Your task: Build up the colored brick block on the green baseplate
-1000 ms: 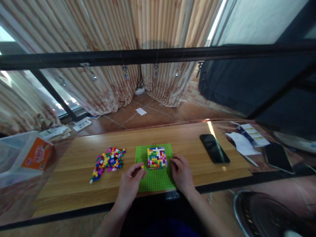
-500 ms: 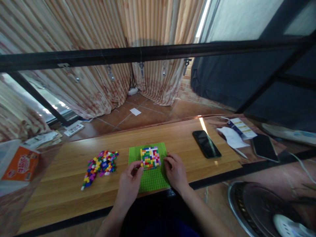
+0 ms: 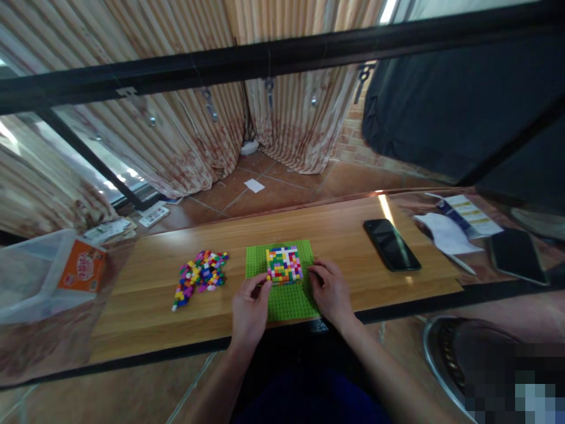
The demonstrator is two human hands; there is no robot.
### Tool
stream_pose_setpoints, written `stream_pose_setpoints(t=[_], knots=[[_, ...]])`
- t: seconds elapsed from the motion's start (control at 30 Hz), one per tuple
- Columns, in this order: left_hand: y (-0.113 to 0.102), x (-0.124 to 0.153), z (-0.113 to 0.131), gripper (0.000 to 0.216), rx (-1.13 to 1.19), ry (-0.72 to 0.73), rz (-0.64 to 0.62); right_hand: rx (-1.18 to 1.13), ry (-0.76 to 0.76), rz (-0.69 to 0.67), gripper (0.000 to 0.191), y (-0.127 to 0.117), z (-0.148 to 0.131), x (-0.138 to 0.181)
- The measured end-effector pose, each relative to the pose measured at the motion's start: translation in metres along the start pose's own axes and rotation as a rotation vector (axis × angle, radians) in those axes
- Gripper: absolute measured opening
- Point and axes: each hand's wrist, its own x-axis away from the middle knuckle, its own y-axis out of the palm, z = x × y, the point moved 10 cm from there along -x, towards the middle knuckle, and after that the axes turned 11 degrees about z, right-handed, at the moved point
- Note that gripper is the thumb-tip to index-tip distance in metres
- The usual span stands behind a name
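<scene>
A green baseplate [image 3: 285, 300] lies on the wooden table [image 3: 145, 303] near its front edge. A square block of small multicoloured bricks [image 3: 283, 264] stands on the plate's far half. My left hand [image 3: 249, 307] rests on the plate's left part, its thumb and forefinger pinched together at the block's near left corner. Whether they hold a brick is too small to tell. My right hand [image 3: 330, 291] lies at the block's right side with curled fingers touching it. A loose heap of coloured bricks [image 3: 200, 276] sits to the left of the plate.
A black phone [image 3: 391, 244] lies right of the plate; papers [image 3: 450, 232] and a second dark phone [image 3: 516, 255] lie farther right. A clear plastic bin [image 3: 26, 282] with an orange packet stands at the far left. A black bar [image 3: 282, 56] crosses the view above.
My left hand has moved in from the plate's left edge to the block's near left corner. My right hand stays at the block's right side. The camera has shifted.
</scene>
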Motion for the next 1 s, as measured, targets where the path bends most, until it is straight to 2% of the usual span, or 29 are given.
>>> stream_pose_setpoints(t=[0.4, 0.7, 1.0], knots=[[0.008, -0.001, -0.018, 0.021, 0.142, -0.109, 0.021, 0.031, -0.036, 0.014, 0.022, -0.002, 0.001, 0.001], [0.004, 0.004, -0.002, 0.008, 0.088, 0.058, 0.035, 0.028, -0.053, 0.009, 0.023, -0.001, 0.004, 0.003], [0.003, 0.008, -0.006, 0.017, 0.076, 0.03, 0.011, 0.047, -0.048, -0.001, 0.023, -0.001, 0.004, 0.002]])
